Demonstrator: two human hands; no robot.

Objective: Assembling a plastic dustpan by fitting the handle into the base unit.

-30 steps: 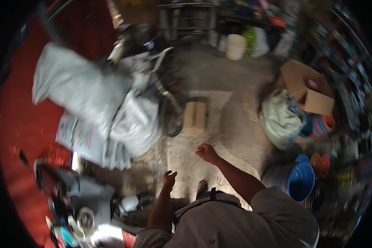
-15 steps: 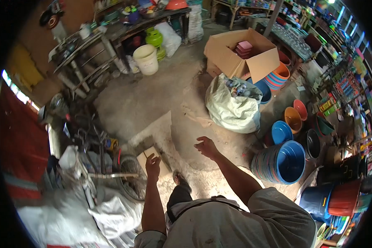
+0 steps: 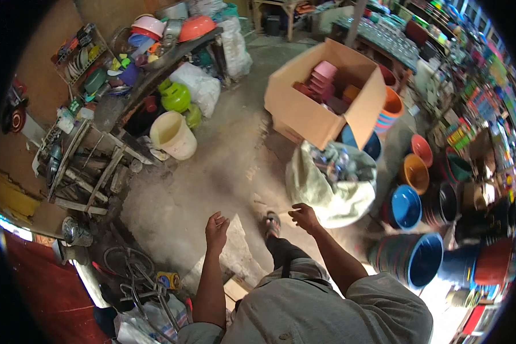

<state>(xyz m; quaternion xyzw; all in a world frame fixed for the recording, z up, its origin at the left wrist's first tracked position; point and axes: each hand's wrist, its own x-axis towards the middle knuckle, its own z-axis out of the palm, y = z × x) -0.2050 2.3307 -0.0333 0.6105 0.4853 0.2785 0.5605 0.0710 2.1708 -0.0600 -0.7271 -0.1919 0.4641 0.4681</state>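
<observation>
A person stands on a dusty concrete floor (image 3: 212,172), one sandalled foot (image 3: 272,223) forward, both hands raised and holding nothing. The left hand (image 3: 217,230) hangs over a pale slab (image 3: 235,252), fingers loosely curled and slightly apart; the right hand (image 3: 305,218) reaches out with fingers loosely spread, close to a bulging pale sack (image 3: 332,186) of small goods, which sits just ahead and to the right. Blue tubs (image 3: 410,258) are stacked at the right. Beyond the sack an open cardboard box (image 3: 324,94) holds pink and maroon plastic items. To the left a cream bucket (image 3: 173,135) stands by a cluttered wooden rack (image 3: 92,166), with a green jug (image 3: 176,97) behind it.
</observation>
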